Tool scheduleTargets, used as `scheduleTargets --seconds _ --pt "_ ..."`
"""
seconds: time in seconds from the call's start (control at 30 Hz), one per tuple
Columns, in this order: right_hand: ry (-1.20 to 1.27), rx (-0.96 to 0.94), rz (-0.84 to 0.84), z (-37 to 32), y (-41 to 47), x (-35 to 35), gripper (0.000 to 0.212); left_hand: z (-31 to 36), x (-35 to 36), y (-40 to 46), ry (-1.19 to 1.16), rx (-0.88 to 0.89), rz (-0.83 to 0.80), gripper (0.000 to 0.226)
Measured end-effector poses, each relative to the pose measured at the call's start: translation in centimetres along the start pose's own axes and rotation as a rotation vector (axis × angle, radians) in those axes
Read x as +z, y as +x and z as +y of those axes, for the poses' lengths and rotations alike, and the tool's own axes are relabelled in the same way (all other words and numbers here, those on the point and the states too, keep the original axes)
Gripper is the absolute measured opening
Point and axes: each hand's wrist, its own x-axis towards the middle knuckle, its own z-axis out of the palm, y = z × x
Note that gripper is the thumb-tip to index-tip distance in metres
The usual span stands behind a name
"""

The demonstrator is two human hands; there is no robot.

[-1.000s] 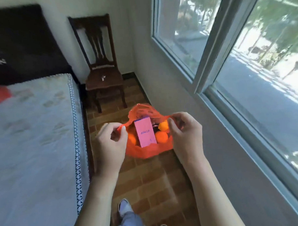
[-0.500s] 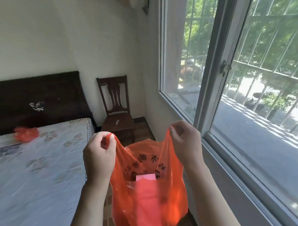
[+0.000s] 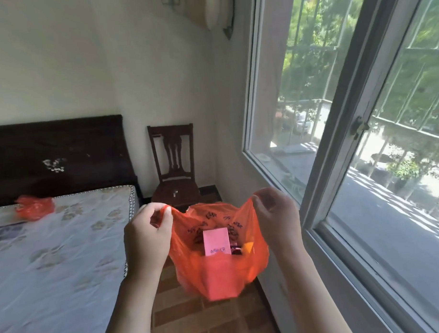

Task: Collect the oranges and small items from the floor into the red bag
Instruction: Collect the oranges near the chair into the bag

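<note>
I hold the red plastic bag (image 3: 217,273) up in the air in front of me, its mouth spread wide. My left hand (image 3: 147,233) pinches the left handle and my right hand (image 3: 277,221) pinches the right one. Inside the bag stands a pink box (image 3: 216,241) with lettering on it. Beside the box an orange (image 3: 247,247) shows at the right, partly hidden by the plastic. A small dark item lies between the box and the orange.
A bed (image 3: 57,259) with a pale patterned sheet fills the left; another red bag (image 3: 34,206) lies on it near the dark headboard. A dark wooden chair (image 3: 174,173) stands against the far wall. A large window (image 3: 349,137) runs along the right. Brick-patterned floor (image 3: 206,316) lies below.
The bag rose from the floor as I stood up with it. Since half a second ago my hands have moved apart, spreading the mouth wider, and the view has tilted further up.
</note>
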Motion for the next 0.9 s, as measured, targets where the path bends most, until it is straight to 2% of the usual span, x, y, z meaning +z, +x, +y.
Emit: scheduleTargets --seconds 0.4,0.5,0.67,0.9 --pt "-0.002 -0.056 0.019 -7.2 5.7 8.7 0.012 -5.1 -3.2 10.4 -0.059 0.06 0.082 0.005" --pt "-0.009 -0.064 0.019 -7.9 6.2 11.7 0.012 -7.6 -3.8 11.7 -0.082 0.008 0.088 0.007" --pt "-0.052 -0.054 -0.101 -7.5 6.3 16.2 0.014 -12.0 -3.7 11.9 -0.086 -0.102 0.06 0.009" --pt "-0.014 -0.032 -0.179 -5.8 10.1 22.8 0.019 -17.2 -1.9 14.0 -0.057 -0.238 0.095 0.011"
